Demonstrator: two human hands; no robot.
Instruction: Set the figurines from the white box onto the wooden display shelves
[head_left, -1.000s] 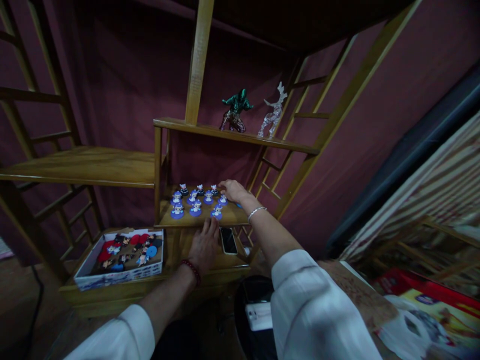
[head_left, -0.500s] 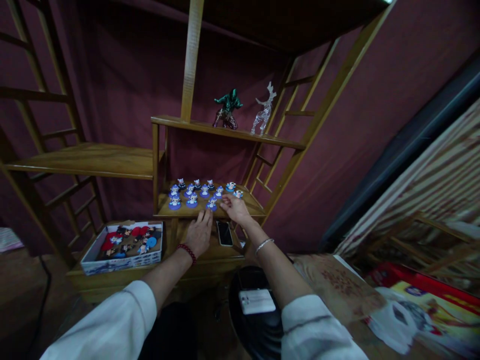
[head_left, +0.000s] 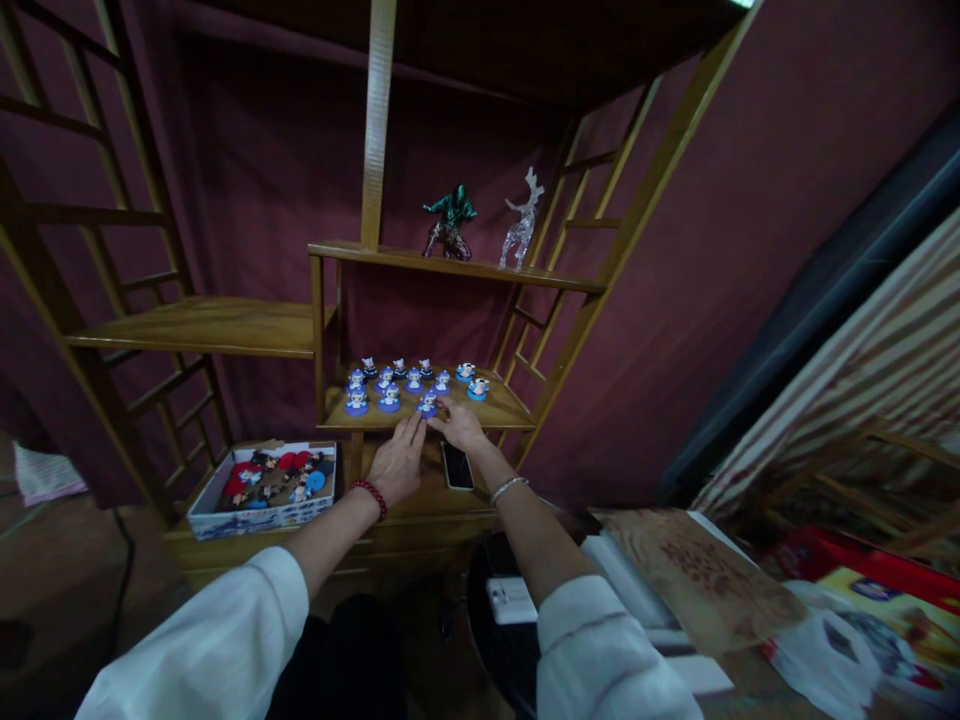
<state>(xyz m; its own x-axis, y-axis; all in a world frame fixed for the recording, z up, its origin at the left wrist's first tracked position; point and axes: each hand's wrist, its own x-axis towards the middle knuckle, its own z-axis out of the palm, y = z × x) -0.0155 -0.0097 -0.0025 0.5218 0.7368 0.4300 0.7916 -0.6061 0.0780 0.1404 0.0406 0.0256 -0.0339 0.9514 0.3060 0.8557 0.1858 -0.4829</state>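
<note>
Small purple-based figurines (head_left: 389, 400) stand in rows on the low wooden shelf (head_left: 495, 412), with several dark-based ones (head_left: 400, 368) behind them. At the front of the shelf is one purple-based figurine (head_left: 427, 402) between my two hands. My right hand (head_left: 459, 425) has its fingers curled against that figurine's right side, thumb and forefinger at its base. My left hand (head_left: 400, 462) reaches to the shelf's front edge, fingers stretched out and fingertips close to the base. Two blue-based figurines (head_left: 478, 388) stand to the right, beyond my right hand.
A shallow box (head_left: 255, 518) of mixed figurines sits at lower left. A dark phone (head_left: 457, 466) lies below the shelf. Above stand a green figure (head_left: 451, 222) and a clear deer (head_left: 520, 225). A white phone-like object (head_left: 511, 600) rests on a black stool (head_left: 487, 655).
My right hand has moved left and down, from beside the blue-based figurines to the front purple-based figurine. My left hand stays near the same figurine. The view has shifted slightly.
</note>
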